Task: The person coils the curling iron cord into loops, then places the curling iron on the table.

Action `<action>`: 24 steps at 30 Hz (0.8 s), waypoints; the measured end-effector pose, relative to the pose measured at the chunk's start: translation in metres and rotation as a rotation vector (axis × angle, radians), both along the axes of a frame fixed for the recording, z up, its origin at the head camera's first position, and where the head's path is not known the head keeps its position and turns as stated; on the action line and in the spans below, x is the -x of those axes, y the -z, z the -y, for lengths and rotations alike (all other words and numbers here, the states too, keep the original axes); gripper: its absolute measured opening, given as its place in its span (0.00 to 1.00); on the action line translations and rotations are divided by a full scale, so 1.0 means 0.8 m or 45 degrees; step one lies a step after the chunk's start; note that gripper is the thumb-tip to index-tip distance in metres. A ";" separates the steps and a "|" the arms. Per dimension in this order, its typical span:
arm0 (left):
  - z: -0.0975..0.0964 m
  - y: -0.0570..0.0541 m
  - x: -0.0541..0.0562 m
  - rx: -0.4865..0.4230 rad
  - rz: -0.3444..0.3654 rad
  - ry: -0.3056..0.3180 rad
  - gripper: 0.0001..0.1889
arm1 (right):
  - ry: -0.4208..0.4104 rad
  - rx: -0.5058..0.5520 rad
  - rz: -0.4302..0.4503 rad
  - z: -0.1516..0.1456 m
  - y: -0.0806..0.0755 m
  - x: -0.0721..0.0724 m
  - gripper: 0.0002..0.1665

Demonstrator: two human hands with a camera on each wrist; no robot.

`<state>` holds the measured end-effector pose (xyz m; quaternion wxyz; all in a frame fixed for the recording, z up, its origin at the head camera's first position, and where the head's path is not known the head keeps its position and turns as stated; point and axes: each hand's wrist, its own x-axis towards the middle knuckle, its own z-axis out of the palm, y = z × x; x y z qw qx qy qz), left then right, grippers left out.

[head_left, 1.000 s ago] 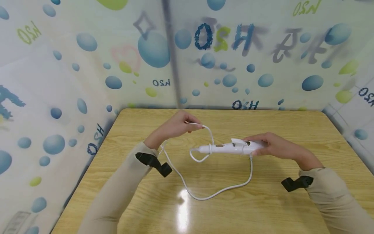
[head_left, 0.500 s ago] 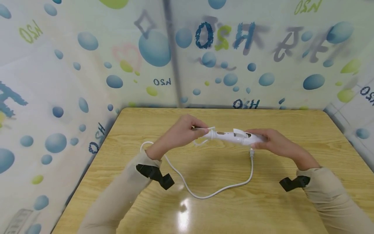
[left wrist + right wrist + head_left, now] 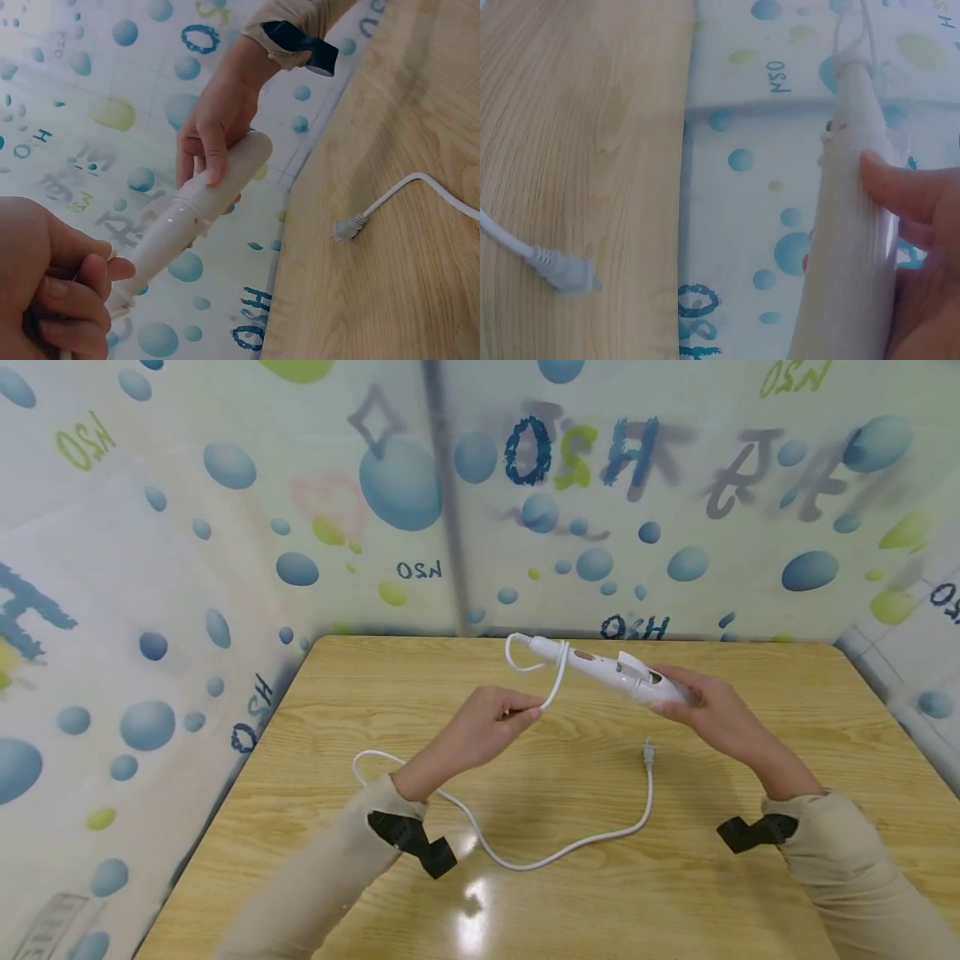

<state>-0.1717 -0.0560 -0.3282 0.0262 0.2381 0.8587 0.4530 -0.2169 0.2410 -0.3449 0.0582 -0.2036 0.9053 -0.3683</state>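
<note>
My right hand (image 3: 708,706) grips a white hair curling iron (image 3: 600,670) by its thick end, above the table. Its cord end tilts up to the left, and a small lever stands up from its body. From that end the white cord (image 3: 558,681) makes a loop and winds around the narrow part of the iron. My left hand (image 3: 487,727) pinches the cord between thumb and fingers, just below the wrap. In the left wrist view, the iron's rounded end (image 3: 255,150) sticks out past the right hand.
The rest of the cord lies in a wide curve on the wooden table (image 3: 570,910), passing behind the left wrist. Its plug (image 3: 649,753) rests below the iron. A bubble-printed curtain (image 3: 480,527) rises beyond the table's back edge.
The iron has risen away from the table and tilted, its cord end higher. My left hand went from behind the iron, over it, down to the near side, bringing the cord around it.
</note>
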 end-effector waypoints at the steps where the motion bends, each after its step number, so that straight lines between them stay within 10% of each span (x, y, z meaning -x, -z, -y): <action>1: -0.002 0.003 0.000 -0.025 -0.002 -0.014 0.12 | 0.007 0.016 -0.003 0.000 -0.001 -0.001 0.33; 9: -0.005 0.029 0.011 -0.296 0.115 -0.078 0.13 | 0.003 0.163 -0.017 -0.002 -0.008 -0.006 0.32; 17: 0.012 0.064 0.035 -0.797 0.431 0.130 0.18 | -0.085 0.320 0.002 -0.007 -0.011 -0.008 0.31; 24: 0.032 0.082 0.041 -0.911 0.572 0.176 0.19 | -0.052 0.322 -0.033 -0.014 -0.012 -0.003 0.30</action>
